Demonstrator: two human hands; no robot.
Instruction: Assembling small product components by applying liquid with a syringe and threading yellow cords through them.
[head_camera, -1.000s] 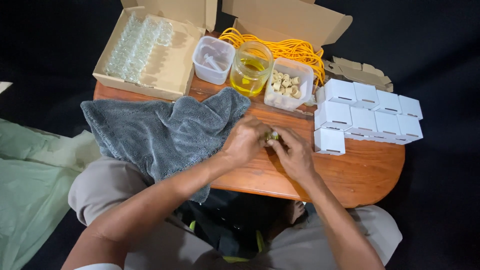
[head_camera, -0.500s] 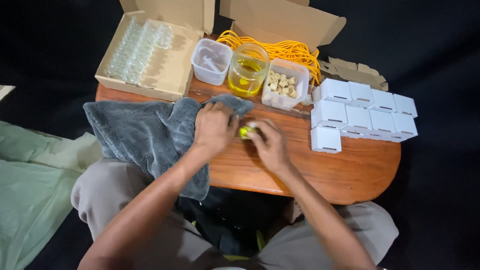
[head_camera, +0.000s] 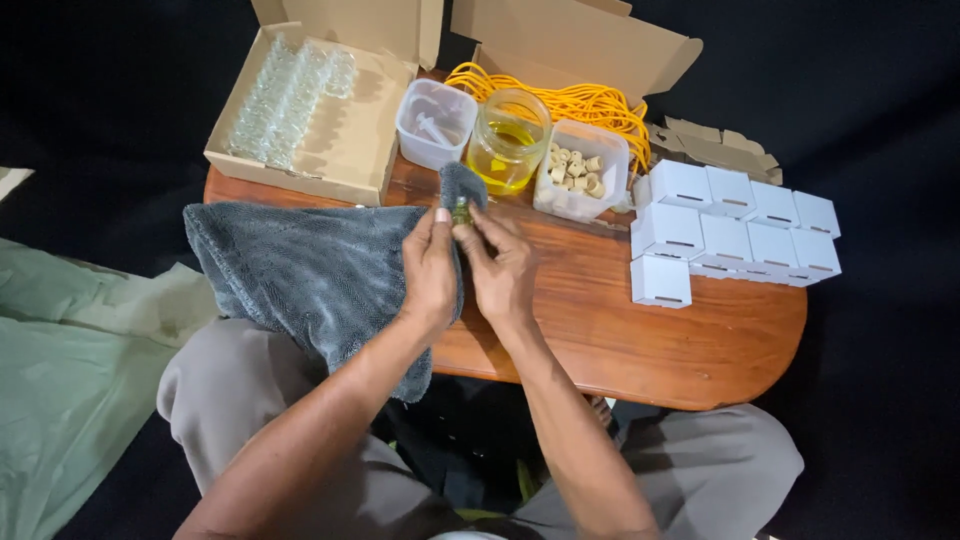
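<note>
Trainee: What do the fingers have hold of?

Instructor: The fingertips of both hands close on a small glass vial (head_camera: 461, 212) of yellowish liquid. The left hand (head_camera: 430, 272) pinches it through a raised corner of the grey towel (head_camera: 300, 270); the right hand (head_camera: 502, 268) grips it from the other side with thumb and forefinger curled shut. Neither hand is open.

Trainee: Where does the vial sit?

Instructor: It is held just above the wooden table (head_camera: 640, 330), at the towel's upper right corner, just in front of the glass jar (head_camera: 508, 150) of yellow liquid.

Trainee: How is the wiping best done?

Instructor: In the instructor's judgement, one hand should steady the vial while the other turns the cloth around it, keeping the vial upright. Pressure should stay light; thin glass and oily film make slipping likely. The work should stay over the towel, so a dropped vial lands softly.

Trainee: What lies farther out?

Instructor: Beside the jar stand a clear tub (head_camera: 436, 122) holding what looks like a dropper, and a second tub of small corks (head_camera: 580, 172). Behind them lies a coil of yellow cord (head_camera: 590, 100). An open cardboard box (head_camera: 340, 150) to the left holds rows of empty vials (head_camera: 285, 95). Small white boxes (head_camera: 735, 225) are grouped at the right.
</note>
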